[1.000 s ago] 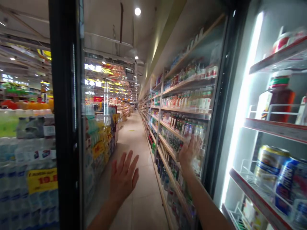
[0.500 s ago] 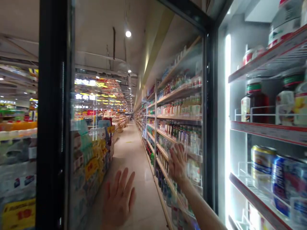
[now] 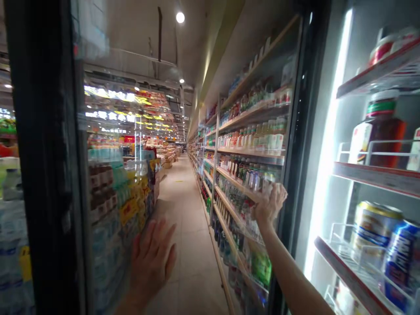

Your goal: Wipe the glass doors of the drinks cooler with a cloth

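I stand at an open cooler whose glass door (image 3: 197, 109) swings out in front of me, its black frame (image 3: 42, 175) at the left. My left hand (image 3: 151, 258) lies flat on the glass low in the middle, fingers spread, holding nothing. At mid height my right hand (image 3: 271, 203) presses on the same glass near the door's dark right edge (image 3: 295, 175), fingers extended and empty. Through the glass I see a long store aisle.
The lit cooler interior at the right holds a dark bottle (image 3: 380, 131) on a wire shelf (image 3: 377, 175) and drink cans (image 3: 374, 227) below. Beyond the glass are drink shelves (image 3: 249, 157) along the right, stacked bottled drinks (image 3: 111, 205) at the left, and tiled floor (image 3: 187, 218).
The door's black frame has shifted left in my view. My right hand slid to the right along the glass, and my left hand moved slightly left. Both stay flat on the door.
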Motion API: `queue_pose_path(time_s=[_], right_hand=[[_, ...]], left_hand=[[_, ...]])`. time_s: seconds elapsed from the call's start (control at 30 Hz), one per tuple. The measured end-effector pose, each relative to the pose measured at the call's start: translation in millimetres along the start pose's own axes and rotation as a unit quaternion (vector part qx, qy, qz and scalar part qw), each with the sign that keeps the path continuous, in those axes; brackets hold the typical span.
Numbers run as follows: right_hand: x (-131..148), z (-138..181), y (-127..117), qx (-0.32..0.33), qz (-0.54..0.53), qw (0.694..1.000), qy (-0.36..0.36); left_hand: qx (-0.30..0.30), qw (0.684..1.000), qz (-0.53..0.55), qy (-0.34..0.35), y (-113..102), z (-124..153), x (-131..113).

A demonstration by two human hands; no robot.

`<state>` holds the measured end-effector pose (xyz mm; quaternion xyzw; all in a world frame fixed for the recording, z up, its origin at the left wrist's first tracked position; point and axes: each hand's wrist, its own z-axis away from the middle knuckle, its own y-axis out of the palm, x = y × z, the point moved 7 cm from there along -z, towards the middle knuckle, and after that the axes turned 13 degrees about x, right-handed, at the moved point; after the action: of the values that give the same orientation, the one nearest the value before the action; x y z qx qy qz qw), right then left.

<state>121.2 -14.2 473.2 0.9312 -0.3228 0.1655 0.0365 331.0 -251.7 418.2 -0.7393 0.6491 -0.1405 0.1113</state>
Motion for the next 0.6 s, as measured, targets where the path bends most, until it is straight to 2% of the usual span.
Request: queue_pose_path(time_s=[0.03,0.07,0.13,0.17,0.2,0.23,0.27,0.33,0.37,0.4,0.43,0.47,0.53,0.57,0.6], right_hand=[[-3.6,-4.4,-2.6,-0.016,-0.004,1.0,0.019],[0.3,-7.2,-2.2,-0.01,-0.008,1.0,0.001],[24.9,-5.9,6.5,0.062,-0.017,0.99,-0.125],[38.7,-1.8,11.7,0.103,-0.02,0.974,-0.199],[48.2,1.5,15.1,0.13,-0.021,0.959,-0.252],[51.5,0.8,16.1,0.137,-0.021,0.953,-0.27],[49.0,-4.5,14.4,0.121,-0.02,0.961,-0.248],[34.0,-19.1,4.9,0.038,-0.016,0.992,-0.118],[30.3,-21.8,1.1,0.003,-0.014,0.998,-0.057],[34.0,-20.9,0.4,-0.011,-0.011,0.999,-0.029],[45.8,-17.1,3.0,-0.003,-0.007,0.999,-0.044],[63.9,-10.6,8.9,0.029,-0.003,0.995,-0.098],[100.0,9.9,22.2,0.111,0.0,0.962,-0.248],[108.1,18.0,25.0,0.131,0.0,0.946,-0.298],[106.4,19.5,24.7,0.131,0.0,0.942,-0.31]], left_hand=[[0.003,1.0,0.001,-0.003,0.5,0.3,0.0],[0.005,1.0,0.001,-0.005,0.8,0.6,-0.5],[0.006,1.0,0.0,-0.008,1.1,1.1,-2.5],[0.005,1.0,-0.001,-0.007,0.9,1.3,-3.8],[0.001,1.0,-0.002,-0.006,0.4,1.4,-4.7],[-0.004,1.0,-0.004,-0.005,-0.3,1.3,-5.3],[-0.007,1.0,-0.009,0.002,-0.9,1.1,-6.0],[-0.013,0.999,-0.028,0.02,-1.7,-0.1,-6.2],[-0.014,0.998,-0.045,0.035,-1.7,-0.8,-6.6],[-0.014,0.997,-0.064,0.051,-1.4,-1.5,-7.0],[-0.015,0.994,-0.082,0.068,-1.2,-1.9,-7.4],[-0.015,0.992,-0.098,0.079,-0.8,-2.0,-7.4],[-0.011,0.99,-0.113,0.089,-0.1,-1.6,-6.7],[-0.008,0.99,-0.113,0.088,-0.3,-1.3,-6.4],[-0.006,0.99,-0.111,0.089,-1.2,-1.0,-6.9]])
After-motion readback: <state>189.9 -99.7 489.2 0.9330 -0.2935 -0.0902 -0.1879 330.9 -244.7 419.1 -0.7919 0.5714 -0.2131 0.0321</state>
